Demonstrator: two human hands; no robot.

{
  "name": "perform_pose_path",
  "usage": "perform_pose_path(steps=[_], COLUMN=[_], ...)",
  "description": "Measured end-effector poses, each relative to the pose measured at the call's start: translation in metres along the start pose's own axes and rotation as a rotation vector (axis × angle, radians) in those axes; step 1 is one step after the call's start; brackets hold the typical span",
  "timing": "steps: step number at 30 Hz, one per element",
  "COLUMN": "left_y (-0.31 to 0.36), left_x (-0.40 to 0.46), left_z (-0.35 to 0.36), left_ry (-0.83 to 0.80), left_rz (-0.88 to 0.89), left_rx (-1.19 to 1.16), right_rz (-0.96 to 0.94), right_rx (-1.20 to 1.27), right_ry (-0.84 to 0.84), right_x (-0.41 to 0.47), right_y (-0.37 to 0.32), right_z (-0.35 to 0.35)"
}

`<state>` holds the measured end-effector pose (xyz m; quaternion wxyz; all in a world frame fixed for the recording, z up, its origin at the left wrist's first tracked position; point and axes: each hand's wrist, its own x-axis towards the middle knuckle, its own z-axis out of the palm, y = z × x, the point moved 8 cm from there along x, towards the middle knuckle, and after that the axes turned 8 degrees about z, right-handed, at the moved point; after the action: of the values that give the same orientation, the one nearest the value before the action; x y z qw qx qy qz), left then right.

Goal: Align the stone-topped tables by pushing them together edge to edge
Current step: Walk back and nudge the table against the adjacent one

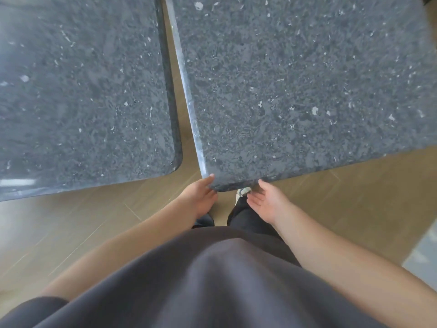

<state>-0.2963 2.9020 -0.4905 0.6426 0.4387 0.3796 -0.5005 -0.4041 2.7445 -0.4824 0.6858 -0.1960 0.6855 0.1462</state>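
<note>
Two dark speckled stone-topped tables fill the view. The left table (pixel 82 95) and the right table (pixel 295 86) are apart, with a wedge-shaped gap that is narrow at the far end and widens toward me. My left hand (pixel 201 197) holds the near left corner of the right table, with the thumb on top and the fingers tucked beneath the edge. My right hand (pixel 267 202) is just below the same table's front edge, palm turned up, fingers relaxed, thumb tip at the edge.
Light wooden floor (pixel 354 197) shows in the gap and in front of both tables. My feet, one in a white shoe (pixel 242 192), stand just under the right table's near corner. A pale grey patch (pixel 423 252) lies at the right border.
</note>
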Motion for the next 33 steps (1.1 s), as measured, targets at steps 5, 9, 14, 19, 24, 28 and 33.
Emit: perform_pose_path(steps=[5, 9, 14, 19, 24, 28, 33], left_y=[-0.02, -0.019, -0.013, -0.016, -0.03, -0.025, -0.021], left_x=[0.019, 0.03, 0.045, 0.046, 0.046, 0.052, 0.049], left_z=[0.002, 0.007, 0.008, 0.015, 0.015, 0.014, 0.012], left_ry=[-0.004, -0.017, 0.03, -0.064, -0.047, -0.064, -0.046], left_rz=[-0.043, -0.042, 0.012, 0.058, -0.042, 0.027, -0.018], left_rx=[-0.079, -0.065, -0.214, -0.283, -0.323, -0.301, -0.289], right_rz=[-0.053, -0.072, -0.079, -0.055, -0.103, -0.117, -0.108], right_rx=[0.196, 0.335, 0.428, 0.452, 0.474, 0.456, 0.431], right_ry=[-0.068, -0.12, -0.166, -0.147, -0.146, -0.135, -0.07], right_x=[0.012, 0.02, 0.031, 0.036, 0.038, 0.04, 0.03], right_y=[0.006, 0.003, -0.016, -0.02, -0.02, -0.019, -0.021], right_z=[0.023, 0.046, 0.055, 0.052, 0.056, 0.057, 0.055])
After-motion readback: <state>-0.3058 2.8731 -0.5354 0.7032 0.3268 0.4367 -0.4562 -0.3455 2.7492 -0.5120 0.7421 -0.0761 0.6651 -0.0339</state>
